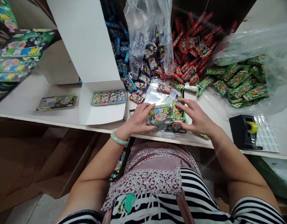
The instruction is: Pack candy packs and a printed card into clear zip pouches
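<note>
Work at the front edge of a white desk (29, 96). A flat green-and-black printed pouch of clear plastic (159, 115) lies near the middle of that edge; it bears large yellow Chinese characters, too small to read with certainty, above a multicoloured oval logo. The left hand (142, 119) rests at the pouch's left end, thumb and index finger spread wide in a C; whether they pinch it cannot be told. The right hand (196, 116) is half open, its curved fingers and thumb holding a small green box-shaped packet (177, 112) over the pouch's right end. To the left, an open white cardboard carton (108, 115) contains a row of multicoloured packets (108, 97). Toward the back edge are heaped red packets (192, 46). Near the right end of the front edge, a black tape dispenser (242, 132) with a yellow roll stands beside a sheet of white labels (267, 133), their print illegible.
</note>
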The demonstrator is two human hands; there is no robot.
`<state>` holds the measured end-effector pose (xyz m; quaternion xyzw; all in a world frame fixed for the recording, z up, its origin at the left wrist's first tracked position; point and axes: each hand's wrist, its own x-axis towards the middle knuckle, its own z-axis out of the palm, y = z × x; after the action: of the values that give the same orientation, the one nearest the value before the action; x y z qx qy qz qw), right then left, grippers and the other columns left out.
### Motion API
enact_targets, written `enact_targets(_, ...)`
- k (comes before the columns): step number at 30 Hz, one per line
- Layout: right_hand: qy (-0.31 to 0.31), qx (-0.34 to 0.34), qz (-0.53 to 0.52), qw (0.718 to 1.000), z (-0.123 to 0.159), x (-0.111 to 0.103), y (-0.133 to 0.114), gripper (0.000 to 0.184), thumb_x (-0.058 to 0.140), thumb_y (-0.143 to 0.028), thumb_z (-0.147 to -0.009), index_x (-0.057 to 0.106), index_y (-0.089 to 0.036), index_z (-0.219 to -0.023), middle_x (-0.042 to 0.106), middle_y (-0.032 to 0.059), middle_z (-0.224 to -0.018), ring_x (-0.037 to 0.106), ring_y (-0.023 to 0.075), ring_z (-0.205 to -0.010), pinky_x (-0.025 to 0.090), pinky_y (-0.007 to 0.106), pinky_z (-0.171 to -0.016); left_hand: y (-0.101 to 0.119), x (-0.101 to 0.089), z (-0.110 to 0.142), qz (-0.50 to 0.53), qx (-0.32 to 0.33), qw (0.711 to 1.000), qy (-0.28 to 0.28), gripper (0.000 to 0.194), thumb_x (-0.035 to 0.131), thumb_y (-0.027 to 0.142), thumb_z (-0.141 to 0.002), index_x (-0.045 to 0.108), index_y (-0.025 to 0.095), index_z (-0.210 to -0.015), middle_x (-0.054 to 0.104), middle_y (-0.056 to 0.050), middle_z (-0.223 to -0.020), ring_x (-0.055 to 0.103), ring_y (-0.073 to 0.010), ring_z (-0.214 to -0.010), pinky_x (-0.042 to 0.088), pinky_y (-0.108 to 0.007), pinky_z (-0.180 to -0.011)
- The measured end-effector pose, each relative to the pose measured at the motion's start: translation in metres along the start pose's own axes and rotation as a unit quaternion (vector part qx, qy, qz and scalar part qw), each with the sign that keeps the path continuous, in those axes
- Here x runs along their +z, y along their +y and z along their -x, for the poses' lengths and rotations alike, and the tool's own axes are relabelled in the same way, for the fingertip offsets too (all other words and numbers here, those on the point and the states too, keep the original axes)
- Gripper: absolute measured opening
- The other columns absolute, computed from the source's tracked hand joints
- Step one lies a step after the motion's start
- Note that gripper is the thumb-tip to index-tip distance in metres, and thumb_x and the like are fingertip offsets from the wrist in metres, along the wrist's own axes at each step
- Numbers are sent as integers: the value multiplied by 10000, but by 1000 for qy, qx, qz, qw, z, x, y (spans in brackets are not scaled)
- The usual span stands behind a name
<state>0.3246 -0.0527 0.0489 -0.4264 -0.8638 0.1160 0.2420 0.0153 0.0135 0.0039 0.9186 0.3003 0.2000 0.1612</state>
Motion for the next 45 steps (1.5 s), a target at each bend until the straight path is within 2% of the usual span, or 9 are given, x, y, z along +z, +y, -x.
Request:
enact_targets(10,-146,1,54,988,10,-9,-5,681,657,-247,-810,474,-252,-1466,480,149,-1512,476,375,-1323,442,608,-1072,3,2,6,-4,43,999,-25,1026,790,517,-749,257,194,-1564,473,-180,-1386,475,-366,-1254,406,-550,-1107)
enact_targets(16,-173,-6,18,985,9,-14,-4,679,671,-252,-803,493,-258,-1458,501,140,-1499,493,361,-1317,453,599,-1069,7,7,8,34,54,997,-36,993,790,487,-754,272,210,-1554,473,-171,-1386,477,-355,-1270,431,-534,-1107)
enact_targets(24,-51,19,-97,994,2,9,7,693,703,-409,-855,399,-274,-1463,417,152,-1518,424,322,-1423,421,563,-1147,13,9,4,80,3,996,-29,933,781,511,-764,318,243,-1528,476,-158,-1384,496,-340,-1296,459,-543,-1107)
enact_targets(28,33,57,-111,992,0,35,-6,522,698,-410,-857,500,-269,-1319,588,134,-1315,479,343,-1370,433,611,-1111,12,8,5,78,-22,997,8,936,787,529,-748,341,238,-1517,482,-153,-1378,512,-339,-1280,459,-549,-1110)
enact_targets(32,14,73,-114,991,-3,44,-22,376,595,-403,-927,574,-311,-1291,671,86,-1290,372,357,-1472,320,679,-1155,9,9,10,74,-38,996,25,920,777,538,-764,342,242,-1519,486,-145,-1370,501,-328,-1293,456,-537,-1117)
enact_targets(35,84,113,-147,979,-23,36,-3,319,504,-431,-975,635,-309,-1239,725,56,-1193,562,315,-1311,378,602,-1136,2,7,15,67,-53,995,46,943,776,557,-768,320,249,-1534,472,-147,-1375,495,-330,-1297,454,-544,-1118)
enact_targets(38,172,200,-128,956,-66,37,41,353,472,-446,-978,703,-237,-1144,735,88,-1118,662,284,-1095,488,482,-1015,-2,4,20,56,-62,993,80,964,775,579,-766,310,255,-1545,461,-148,-1365,499,-335,-1283,456,-556,-1110)
enact_targets(41,60,242,-40,968,-118,55,81,375,568,-437,-926,732,-147,-1098,709,173,-1159,621,329,-1134,464,494,-1030,2,3,22,56,-52,993,87,981,765,590,-775,281,260,-1562,460,-146,-1355,502,-327,-1273,466,-546,-1102)
enact_targets(45,-16,303,75,950,-158,80,105,462,728,-504,-796,720,-127,-1063,643,230,-1221,540,396,-1177,442,549,-1015,7,6,27,57,-59,993,82,992,759,584,-786,248,274,-1578,460,-148,-1360,502,-327,-1280,463,-546,-1109)
